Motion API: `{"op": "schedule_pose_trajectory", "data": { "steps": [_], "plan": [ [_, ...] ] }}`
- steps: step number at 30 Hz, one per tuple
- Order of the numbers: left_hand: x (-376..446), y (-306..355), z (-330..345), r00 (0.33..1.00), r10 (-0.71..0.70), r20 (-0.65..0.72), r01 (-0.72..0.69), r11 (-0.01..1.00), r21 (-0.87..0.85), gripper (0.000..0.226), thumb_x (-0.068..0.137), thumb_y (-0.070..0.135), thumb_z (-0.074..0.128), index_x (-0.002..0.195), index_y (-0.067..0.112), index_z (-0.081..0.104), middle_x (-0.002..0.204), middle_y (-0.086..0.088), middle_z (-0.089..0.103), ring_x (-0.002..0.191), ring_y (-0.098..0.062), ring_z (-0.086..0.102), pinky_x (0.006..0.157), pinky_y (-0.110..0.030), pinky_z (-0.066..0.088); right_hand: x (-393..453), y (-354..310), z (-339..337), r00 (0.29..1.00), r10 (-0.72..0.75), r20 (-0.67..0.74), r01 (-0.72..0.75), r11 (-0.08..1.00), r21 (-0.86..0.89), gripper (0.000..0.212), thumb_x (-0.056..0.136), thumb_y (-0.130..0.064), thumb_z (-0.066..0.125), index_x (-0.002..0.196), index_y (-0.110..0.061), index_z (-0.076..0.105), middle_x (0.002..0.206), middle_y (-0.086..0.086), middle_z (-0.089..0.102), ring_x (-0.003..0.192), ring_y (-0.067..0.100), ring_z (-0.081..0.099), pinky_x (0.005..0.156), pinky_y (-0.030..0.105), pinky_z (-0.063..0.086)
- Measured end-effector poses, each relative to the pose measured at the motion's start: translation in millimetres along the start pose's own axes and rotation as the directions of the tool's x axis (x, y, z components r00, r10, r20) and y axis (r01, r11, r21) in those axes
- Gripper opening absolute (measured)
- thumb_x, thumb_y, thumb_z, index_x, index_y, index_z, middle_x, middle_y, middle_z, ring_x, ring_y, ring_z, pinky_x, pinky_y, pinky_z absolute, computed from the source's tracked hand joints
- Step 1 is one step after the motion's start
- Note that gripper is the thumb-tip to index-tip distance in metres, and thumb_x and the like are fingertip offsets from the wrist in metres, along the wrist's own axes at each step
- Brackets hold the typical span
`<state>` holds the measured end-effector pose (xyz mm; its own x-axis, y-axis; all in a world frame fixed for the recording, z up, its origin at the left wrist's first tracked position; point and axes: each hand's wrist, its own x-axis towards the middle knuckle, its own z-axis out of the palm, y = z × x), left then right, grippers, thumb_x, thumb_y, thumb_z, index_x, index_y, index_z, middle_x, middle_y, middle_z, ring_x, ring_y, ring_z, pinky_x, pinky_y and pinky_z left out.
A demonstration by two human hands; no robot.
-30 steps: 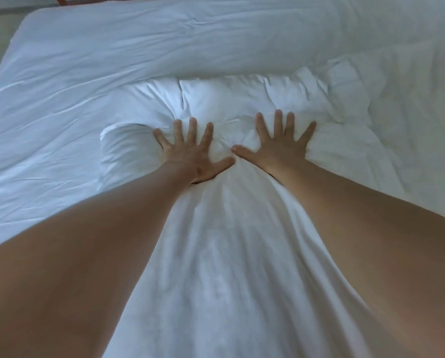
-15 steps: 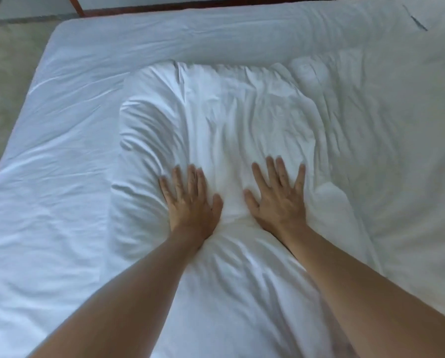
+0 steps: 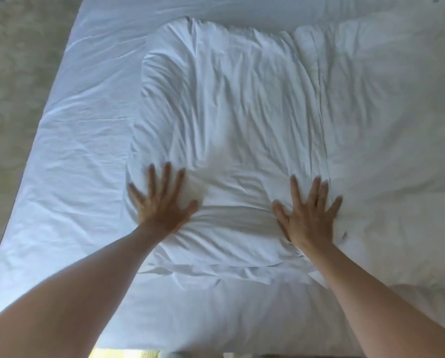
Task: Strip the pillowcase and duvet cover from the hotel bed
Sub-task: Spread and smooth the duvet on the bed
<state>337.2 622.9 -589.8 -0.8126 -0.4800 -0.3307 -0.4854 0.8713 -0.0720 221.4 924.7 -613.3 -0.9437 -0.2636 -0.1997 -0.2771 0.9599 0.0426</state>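
Head view, looking down on the bed. The left hand and right hand lie palm-down with fingers straight and spread, well apart, on the near part of a rumpled white bundle of bedding; neither grip is clenched or grasping, both merely press. The flat, wide placement appears meant to pin and flatten the fabric, perhaps so that an edge or opening can be found. Creases radiate from under each palm, showing the load. Whether the bundle is the pillowcase or the duvet cover cannot be told; it rests on the bed's white sheet, left of centre. A second mass of white bedding lies just beside it on the right. Patterned floor shows at left. The left hand is slightly blurred.
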Motion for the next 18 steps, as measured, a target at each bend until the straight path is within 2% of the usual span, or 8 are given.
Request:
{"op": "schedule_pose_trajectory", "data": {
  "steps": [3,7,10,12,15,18],
  "plan": [
    [-11,-12,1,0.967,-0.225,0.123,0.245,0.95,-0.191,0.097,0.074,0.088,0.033,0.147,0.049,-0.018,0.16,0.009,-0.027,0.148,-0.035,-0.019,0.109,-0.072,0.005,-2,-2,3,0.997,0.027,0.071,-0.03,0.999,0.035,0.084,0.088,-0.079,0.01,0.156,-0.033,-0.007,0.161,0.028,0.0,0.151,0.039,-0.002,0.116,0.065,0.002],
    [-9,-31,10,0.869,-0.392,0.302,0.49,0.765,-0.417,0.103,0.067,0.092,0.041,0.142,0.057,-0.021,0.163,-0.006,-0.013,0.146,-0.044,0.006,0.109,-0.069,0.017,3,-4,0,0.98,0.045,0.192,-0.052,0.998,0.036,0.089,0.081,-0.085,0.001,0.151,-0.037,-0.023,0.162,0.021,-0.013,0.151,0.034,-0.012,0.118,0.062,-0.002],
    [3,-44,17,0.81,-0.414,0.414,0.583,0.642,-0.498,0.121,0.059,0.093,0.051,0.144,0.052,-0.023,0.157,-0.024,0.011,0.138,-0.047,0.027,0.109,-0.058,0.032,8,-5,-5,0.957,0.044,0.287,-0.064,0.996,0.062,0.098,0.074,-0.091,0.004,0.151,-0.037,-0.023,0.164,0.016,-0.012,0.152,0.03,-0.009,0.121,0.054,0.002],
    [9,-52,20,0.773,-0.399,0.493,0.632,0.552,-0.544,0.129,0.055,0.091,0.058,0.146,0.048,-0.023,0.152,-0.025,0.021,0.134,-0.045,0.034,0.097,-0.051,0.044,15,-5,-10,0.942,0.012,0.336,-0.062,0.989,0.138,0.102,0.074,-0.092,0.014,0.154,-0.036,-0.017,0.165,0.014,-0.006,0.152,0.029,-0.002,0.122,0.05,0.008],
    [15,-60,21,0.752,-0.352,0.557,0.654,0.496,-0.57,0.132,0.055,0.088,0.061,0.149,0.043,-0.02,0.152,-0.021,0.023,0.133,-0.041,0.038,0.078,-0.044,0.047,25,-4,-17,0.898,-0.004,0.441,-0.106,0.969,0.224,0.108,0.073,-0.093,0.027,0.154,-0.036,-0.016,0.165,0.012,-0.006,0.152,0.029,0.0,0.12,0.049,0.012],
    [22,-70,25,0.751,-0.316,0.58,0.656,0.456,-0.601,0.137,0.049,0.086,0.066,0.152,0.037,-0.009,0.151,-0.018,0.027,0.132,-0.039,0.04,0.066,-0.037,0.048,33,-11,-18,0.869,0.016,0.495,-0.126,0.973,0.191,0.11,0.072,-0.094,0.028,0.153,-0.037,-0.02,0.165,0.012,-0.01,0.152,0.03,-0.002,0.121,0.049,0.009]
  ]
}}
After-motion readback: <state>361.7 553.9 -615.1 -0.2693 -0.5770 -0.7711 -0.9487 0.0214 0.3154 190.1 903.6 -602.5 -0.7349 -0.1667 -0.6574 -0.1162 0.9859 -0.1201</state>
